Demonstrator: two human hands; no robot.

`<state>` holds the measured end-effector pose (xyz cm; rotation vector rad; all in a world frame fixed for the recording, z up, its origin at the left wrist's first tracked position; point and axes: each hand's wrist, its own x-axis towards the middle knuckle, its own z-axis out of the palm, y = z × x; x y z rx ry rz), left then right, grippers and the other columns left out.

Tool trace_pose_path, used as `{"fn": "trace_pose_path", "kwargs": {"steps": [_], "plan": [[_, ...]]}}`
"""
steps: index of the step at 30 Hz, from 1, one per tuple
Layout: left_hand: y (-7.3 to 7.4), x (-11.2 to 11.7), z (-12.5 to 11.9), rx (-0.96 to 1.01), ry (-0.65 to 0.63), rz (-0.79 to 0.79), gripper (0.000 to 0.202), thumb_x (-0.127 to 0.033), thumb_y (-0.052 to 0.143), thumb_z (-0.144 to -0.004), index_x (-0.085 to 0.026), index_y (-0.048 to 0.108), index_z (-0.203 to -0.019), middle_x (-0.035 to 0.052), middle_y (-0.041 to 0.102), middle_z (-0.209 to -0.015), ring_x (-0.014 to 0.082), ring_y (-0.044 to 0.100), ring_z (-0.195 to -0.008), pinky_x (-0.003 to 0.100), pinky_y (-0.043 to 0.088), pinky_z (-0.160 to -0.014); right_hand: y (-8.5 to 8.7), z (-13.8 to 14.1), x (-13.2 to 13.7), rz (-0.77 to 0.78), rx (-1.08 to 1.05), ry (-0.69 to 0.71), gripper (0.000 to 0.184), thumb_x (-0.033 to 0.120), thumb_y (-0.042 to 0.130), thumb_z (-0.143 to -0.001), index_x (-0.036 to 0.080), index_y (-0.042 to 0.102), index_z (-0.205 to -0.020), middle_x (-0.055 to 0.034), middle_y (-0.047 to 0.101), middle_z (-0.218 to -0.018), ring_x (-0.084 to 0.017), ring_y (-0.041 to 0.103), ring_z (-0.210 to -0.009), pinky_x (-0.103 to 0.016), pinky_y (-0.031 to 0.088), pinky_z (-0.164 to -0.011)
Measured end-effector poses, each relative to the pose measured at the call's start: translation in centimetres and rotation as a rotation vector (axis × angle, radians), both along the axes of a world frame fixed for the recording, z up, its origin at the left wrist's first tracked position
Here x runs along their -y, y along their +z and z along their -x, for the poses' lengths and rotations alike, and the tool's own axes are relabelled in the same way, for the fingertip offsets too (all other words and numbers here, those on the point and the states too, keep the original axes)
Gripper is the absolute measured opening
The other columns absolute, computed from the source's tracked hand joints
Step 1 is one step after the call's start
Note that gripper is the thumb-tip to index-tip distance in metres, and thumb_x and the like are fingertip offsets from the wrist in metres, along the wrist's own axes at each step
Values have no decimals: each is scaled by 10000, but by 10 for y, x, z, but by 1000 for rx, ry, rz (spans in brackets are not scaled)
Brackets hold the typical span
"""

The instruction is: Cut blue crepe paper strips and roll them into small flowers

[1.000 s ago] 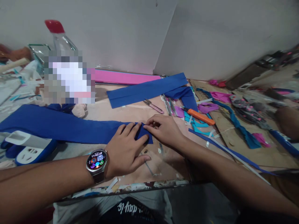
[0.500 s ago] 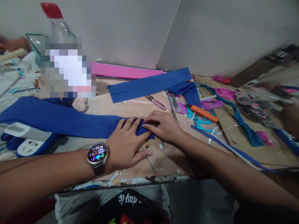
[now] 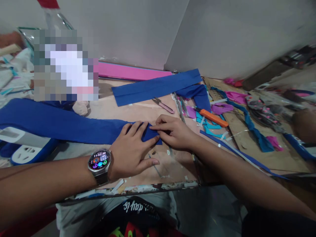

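Observation:
A long strip of dark blue fabric (image 3: 61,121) lies across the worktable from the left edge to the middle. My left hand (image 3: 132,152), with a watch on its wrist, lies flat on the strip's right end, fingers stretched out and pressing it down. My right hand (image 3: 172,131) meets it from the right, its fingertips pinching the folded corner of the same end.
A second blue strip (image 3: 158,87) and pink sheet (image 3: 128,71) lie by the wall. Small snips (image 3: 163,105), an orange cutter (image 3: 213,118), and teal and purple scraps (image 3: 247,121) lie to the right. A white power strip (image 3: 24,153) and bottle (image 3: 53,16) stand left.
Both hands stay on the strip's end with only slight finger shifts. The view has tilted a little, so the bottle sits higher in frame.

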<state>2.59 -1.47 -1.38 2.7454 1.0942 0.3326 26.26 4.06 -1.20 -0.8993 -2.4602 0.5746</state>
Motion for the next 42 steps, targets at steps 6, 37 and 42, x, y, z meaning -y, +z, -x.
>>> {"fn": "trace_pose_path", "kwargs": {"steps": [6,37,42], "plan": [[6,6,2,-39,-24,-33,720,-686,362,-977,-201,512,-1488,180,497,-1520,415,445,-1341,637,309,-1103,0,-4,-2,-6,15,37,411,80,556,-892,247,764,-1205,-62,644,-969,-190,632,-896,-345,533,-798],[3,-6,3,-1,5,-58,665,-671,378,-980,-169,593,-1361,131,450,-1602,410,348,-1459,618,342,-1113,1,-9,-6,-108,20,129,416,38,528,-855,222,756,-1150,-107,653,-1125,-240,629,-1087,-444,546,-963],[1,-10,5,28,6,-10,611,-653,401,-979,-194,613,-1322,114,477,-1585,404,364,-1451,608,363,-1101,1,-11,-8,-132,52,153,447,38,534,-849,238,738,-1193,-119,640,-1205,-251,616,-1134,-481,543,-989]]}}
